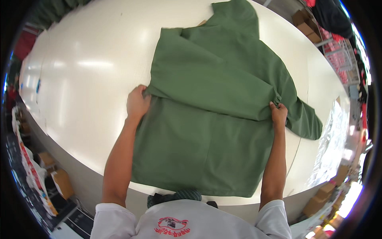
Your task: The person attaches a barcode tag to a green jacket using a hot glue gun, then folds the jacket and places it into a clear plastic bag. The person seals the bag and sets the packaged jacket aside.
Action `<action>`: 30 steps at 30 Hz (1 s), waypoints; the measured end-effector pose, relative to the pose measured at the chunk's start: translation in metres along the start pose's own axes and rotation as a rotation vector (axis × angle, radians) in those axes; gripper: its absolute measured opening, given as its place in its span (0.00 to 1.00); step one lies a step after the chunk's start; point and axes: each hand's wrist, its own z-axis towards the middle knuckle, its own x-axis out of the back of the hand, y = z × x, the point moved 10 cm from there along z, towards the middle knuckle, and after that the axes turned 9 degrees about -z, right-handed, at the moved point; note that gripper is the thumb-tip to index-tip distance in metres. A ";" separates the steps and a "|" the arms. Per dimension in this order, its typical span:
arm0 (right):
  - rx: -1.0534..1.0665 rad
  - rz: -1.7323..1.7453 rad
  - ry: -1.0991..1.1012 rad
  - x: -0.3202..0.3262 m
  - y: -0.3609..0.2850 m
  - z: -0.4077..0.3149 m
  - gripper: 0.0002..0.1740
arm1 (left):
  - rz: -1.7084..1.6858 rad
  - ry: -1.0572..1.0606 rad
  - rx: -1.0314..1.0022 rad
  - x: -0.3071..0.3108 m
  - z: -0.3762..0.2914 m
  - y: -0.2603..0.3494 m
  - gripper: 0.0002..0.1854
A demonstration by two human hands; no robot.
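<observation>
A green hooded jacket [209, 74] lies spread on a white table, its hood [238, 15] at the far end. One sleeve [304, 119] stretches out to the right, while the left sleeve is not visible as a separate shape. Across the middle runs a loose fold of cloth, above the flat lower part [191, 149]. My left hand [138, 101] pinches the left end of that fold. On the right side, my right hand [278, 113] grips bunched cloth between thumb and fingers, near the base of the sleeve.
The white table [80, 98] has a curved look at its edges. Shiny clear plastic [328, 146] lies on its right side. More dark green cloth [53, 12] sits at the far left. Cardboard boxes [306, 25] stand beyond the table, with another box [62, 183] low on the left.
</observation>
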 end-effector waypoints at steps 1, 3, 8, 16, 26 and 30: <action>0.085 0.102 0.109 0.014 -0.003 0.002 0.25 | -0.046 0.036 0.009 0.006 0.000 -0.003 0.11; 0.143 0.373 0.245 0.039 0.005 0.009 0.26 | -0.072 0.020 0.029 0.009 -0.006 -0.005 0.11; 0.018 -0.115 0.134 0.022 0.017 0.026 0.26 | -0.140 -0.105 -0.092 0.022 0.012 0.025 0.25; -0.122 -0.345 0.389 0.013 0.024 0.004 0.43 | 0.009 -0.306 -0.844 -0.002 0.173 0.188 0.25; -0.161 -0.427 0.447 0.010 0.037 0.002 0.40 | 0.309 -0.602 -0.574 -0.037 0.271 0.130 0.12; -0.048 -0.356 0.412 0.001 0.037 0.009 0.34 | 0.074 -0.432 -0.630 -0.026 0.257 0.118 0.11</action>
